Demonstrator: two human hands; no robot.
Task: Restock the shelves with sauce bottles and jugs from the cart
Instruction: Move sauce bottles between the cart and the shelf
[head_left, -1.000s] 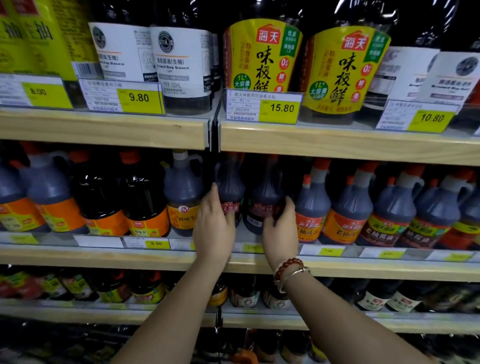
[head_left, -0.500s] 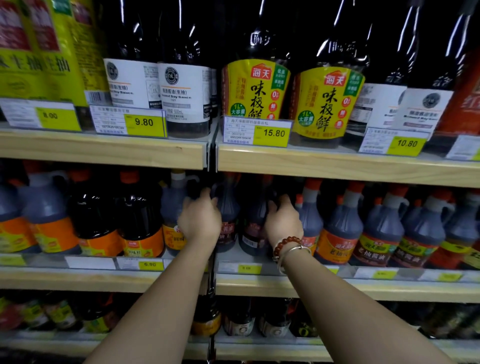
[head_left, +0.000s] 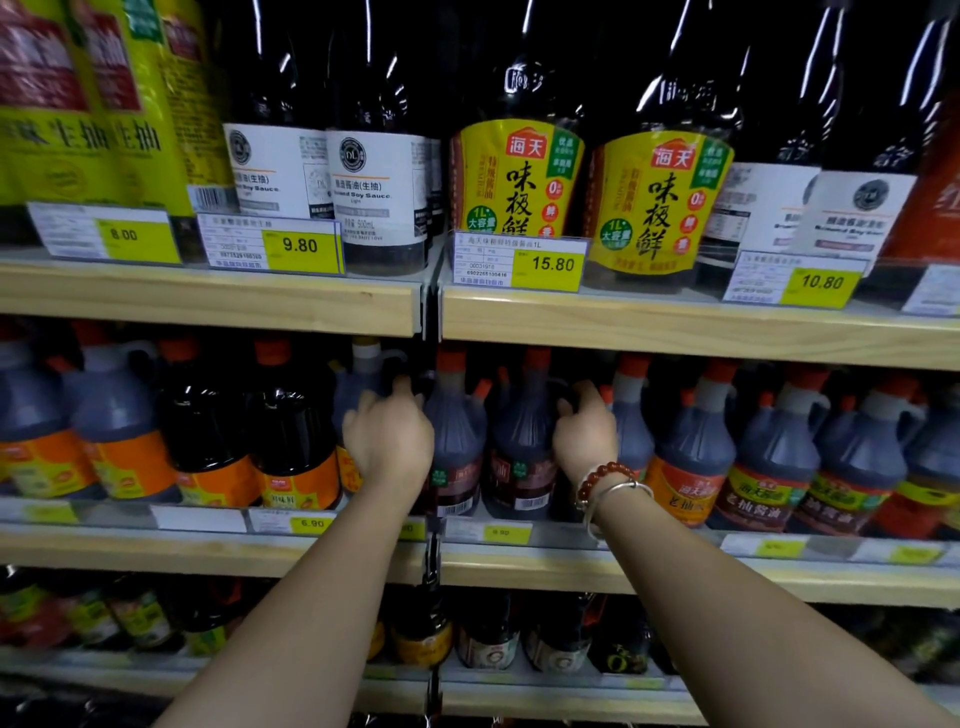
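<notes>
Two dark sauce jugs with red caps stand side by side in the middle of the middle shelf (head_left: 675, 571). My left hand (head_left: 387, 441) wraps the left side of the left jug (head_left: 457, 441), fingers curled up by its neck. On the other side, my right hand (head_left: 584, 436), with a red bead bracelet at the wrist, curls its fingers around the handle side of the right jug (head_left: 519, 447). Both jugs stand upright on the shelf, touching each other. The cart is out of view.
More grey jugs with orange labels (head_left: 691, 457) crowd the shelf to the right, and dark bottles (head_left: 291, 431) and a white-capped jug (head_left: 363, 379) to the left. The upper shelf (head_left: 208, 301) holds tall soy sauce bottles (head_left: 514, 176) just above my hands. Small bottles fill the lower shelf.
Both hands have moved up from the jugs' bases and deeper into the shelf, closing around the two middle jugs. The jugs now stand further back and closer together.
</notes>
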